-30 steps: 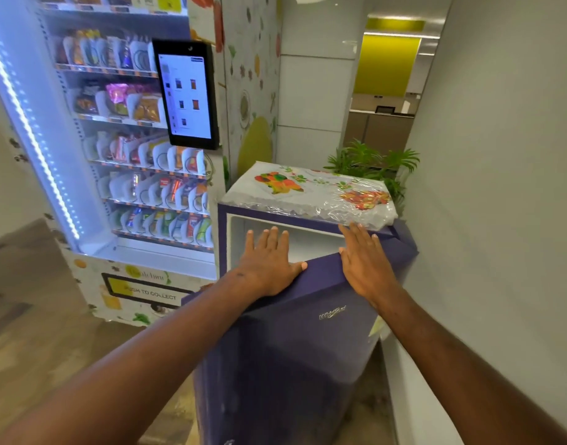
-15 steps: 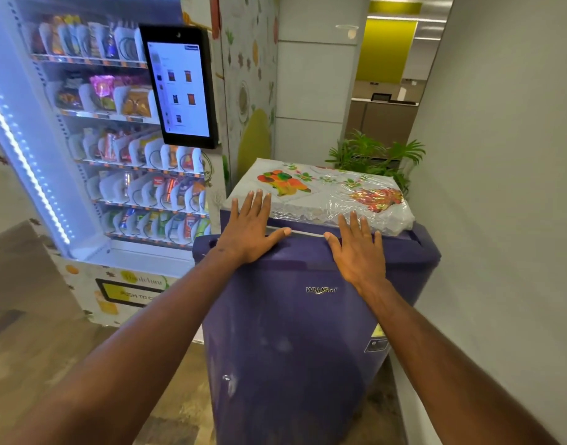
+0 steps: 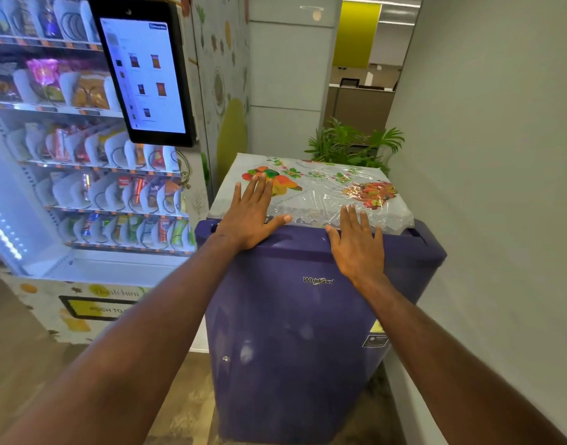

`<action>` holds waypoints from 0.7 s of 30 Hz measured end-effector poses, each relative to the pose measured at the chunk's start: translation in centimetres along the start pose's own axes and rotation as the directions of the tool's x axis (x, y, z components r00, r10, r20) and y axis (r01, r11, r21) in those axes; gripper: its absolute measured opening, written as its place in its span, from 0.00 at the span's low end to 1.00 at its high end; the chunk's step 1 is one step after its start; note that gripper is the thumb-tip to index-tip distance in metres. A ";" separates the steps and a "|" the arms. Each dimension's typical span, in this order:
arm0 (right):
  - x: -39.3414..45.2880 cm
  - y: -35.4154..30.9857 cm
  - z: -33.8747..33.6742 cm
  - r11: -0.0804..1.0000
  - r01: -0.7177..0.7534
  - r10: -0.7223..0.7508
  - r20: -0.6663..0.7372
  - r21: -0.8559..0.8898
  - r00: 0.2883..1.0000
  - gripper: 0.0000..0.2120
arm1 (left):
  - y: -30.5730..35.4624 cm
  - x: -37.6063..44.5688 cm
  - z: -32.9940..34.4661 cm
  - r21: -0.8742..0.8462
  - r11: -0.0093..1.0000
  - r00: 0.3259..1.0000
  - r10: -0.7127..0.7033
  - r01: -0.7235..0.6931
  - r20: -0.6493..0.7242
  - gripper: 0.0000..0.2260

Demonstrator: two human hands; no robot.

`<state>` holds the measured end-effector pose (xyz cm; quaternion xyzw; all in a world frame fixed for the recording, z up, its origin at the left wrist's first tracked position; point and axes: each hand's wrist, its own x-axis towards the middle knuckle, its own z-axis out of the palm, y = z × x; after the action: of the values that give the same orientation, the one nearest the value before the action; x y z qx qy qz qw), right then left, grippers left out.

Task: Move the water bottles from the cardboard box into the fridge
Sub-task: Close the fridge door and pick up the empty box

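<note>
A small purple fridge (image 3: 295, 332) stands in front of me with its door closed against the cabinet. A plastic-wrapped floral cover (image 3: 320, 191) lies on its top. My left hand (image 3: 251, 216) lies flat with spread fingers on the door's top left edge, its fingertips over the cover. My right hand (image 3: 356, 245) presses flat on the door's top right edge. Both hands hold nothing. No water bottles and no cardboard box are in view.
A lit snack vending machine (image 3: 83, 155) with a black touchscreen (image 3: 144, 72) stands just left of the fridge. A grey wall (image 3: 500, 187) runs close along the right. A green plant (image 3: 352, 146) sits behind the fridge. Brown floor (image 3: 25, 348) spreads at lower left.
The fridge door has swung from partly open to fully closed under both flat hands. My hands have slid up onto its top edge.
</note>
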<state>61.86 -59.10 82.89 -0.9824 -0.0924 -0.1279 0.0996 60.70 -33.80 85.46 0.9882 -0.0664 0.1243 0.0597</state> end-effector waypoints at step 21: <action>0.8 -0.7 0.2 0.994 -0.097 0.095 -0.052 -0.051 0.994 0.33 | -0.9 1.1 0.5 -0.072 0.990 0.985 0.114 -0.124 -0.132 0.38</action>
<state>62.56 -58.25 83.03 -0.9846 -0.0391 -0.1499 0.0815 61.95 -33.11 85.20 0.9693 -0.1263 0.1878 0.0956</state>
